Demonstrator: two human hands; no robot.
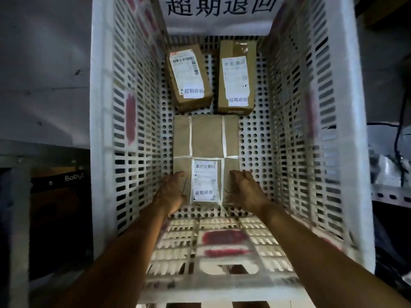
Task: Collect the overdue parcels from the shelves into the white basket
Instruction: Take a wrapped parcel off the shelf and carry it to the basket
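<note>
Hands curled round strapped parcel

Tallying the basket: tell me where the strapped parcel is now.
Head view: the strapped parcel lies flat in the white basket, near end, centred, before two smaller boxes, left hand and right hand on its near corners.

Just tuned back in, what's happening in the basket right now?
A person's left hand and right hand are on the near end of a flat strapped parcel lying on the floor of the white basket. A left box and a right box lie side by side at its far end. Whether the hands grip or only rest is unclear.
</note>
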